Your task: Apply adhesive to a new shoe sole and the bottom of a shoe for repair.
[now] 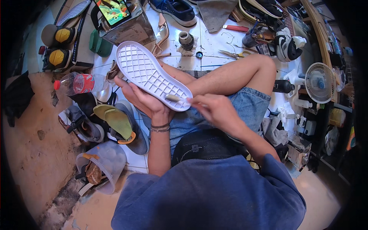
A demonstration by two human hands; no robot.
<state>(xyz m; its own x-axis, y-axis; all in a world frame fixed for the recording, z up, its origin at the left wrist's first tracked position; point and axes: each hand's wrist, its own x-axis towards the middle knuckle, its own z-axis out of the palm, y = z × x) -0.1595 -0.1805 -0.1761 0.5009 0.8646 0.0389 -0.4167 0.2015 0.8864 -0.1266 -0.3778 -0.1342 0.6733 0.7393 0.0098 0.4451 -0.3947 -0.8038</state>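
Observation:
My left hand (145, 97) grips a white shoe sole (142, 69) from below, tilted over my crossed legs (237, 73), with its gridded cavity facing up. In my right hand (211, 109), pinched fingers hold a small pale brush-like tool (172, 97) at the sole's lower right end; motion blurs its details. Beside my left forearm lie a grey shoe (140, 138) and olive insoles (117, 119). Beyond the sole stand a small dark jar (186, 40) and a metal box (126, 32) bearing a phone (111, 9) with its screen lit.
A plastic bottle (82, 83) and tipped translucent bucket (113, 168) are on the left. Sandals (63, 34) and shoes (172, 11) surround the tiled floor (214, 38). Scissors (230, 53) and a red-handled tool (234, 28) lie ahead. A fan (318, 82) stands right, beside shelving (331, 126).

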